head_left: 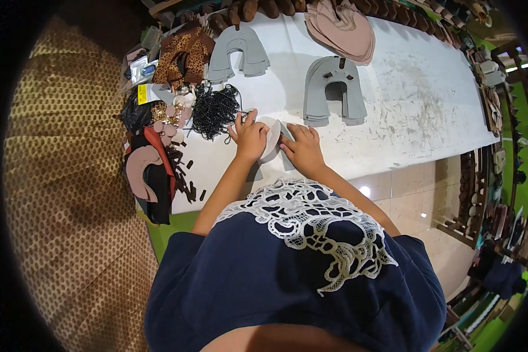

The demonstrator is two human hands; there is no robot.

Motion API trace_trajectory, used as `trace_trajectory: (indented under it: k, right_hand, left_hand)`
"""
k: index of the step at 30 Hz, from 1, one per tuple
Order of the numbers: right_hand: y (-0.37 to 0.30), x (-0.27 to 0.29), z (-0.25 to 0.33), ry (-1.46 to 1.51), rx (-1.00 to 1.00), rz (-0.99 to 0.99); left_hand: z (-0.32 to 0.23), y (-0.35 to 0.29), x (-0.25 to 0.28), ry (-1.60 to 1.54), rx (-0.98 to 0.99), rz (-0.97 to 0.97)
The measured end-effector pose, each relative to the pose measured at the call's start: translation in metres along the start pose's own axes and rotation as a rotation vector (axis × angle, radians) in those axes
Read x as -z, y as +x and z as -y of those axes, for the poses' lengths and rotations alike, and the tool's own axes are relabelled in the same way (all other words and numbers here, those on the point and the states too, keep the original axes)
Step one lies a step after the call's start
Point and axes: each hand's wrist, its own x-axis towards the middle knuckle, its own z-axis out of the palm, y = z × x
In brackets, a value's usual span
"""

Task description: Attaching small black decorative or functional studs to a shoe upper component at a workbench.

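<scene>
The white desk (405,126) is stretching out beneath a pale grey curved piece (273,138), which is sitting near its close edge, with a black stringy heap (214,111) lying at its ten o'clock and a stack of grey arches (315,97) at its two o'clock. The left hand (251,139) is holding its nine o'clock side with fingers partly spread, while the right hand (303,149) is closing narrowly on its three o'clock side. Both are probably working best by keeping the edges aligned and pressing evenly, without creasing the curve.
</scene>
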Motion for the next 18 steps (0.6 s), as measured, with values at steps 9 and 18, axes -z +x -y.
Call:
trace_trajectory:
  k: [9, 18]
  right_hand:
    - [-0.001, -0.003, -0.001, -0.018, -0.007, 0.009]
    - [0.000, -0.001, 0.000, -0.011, -0.002, 0.024]
  left_hand:
    - [0.002, 0.005, 0.010, -0.009, 0.051, 0.028]
    - [-0.007, 0.003, 0.020, -0.002, -0.053, 0.049]
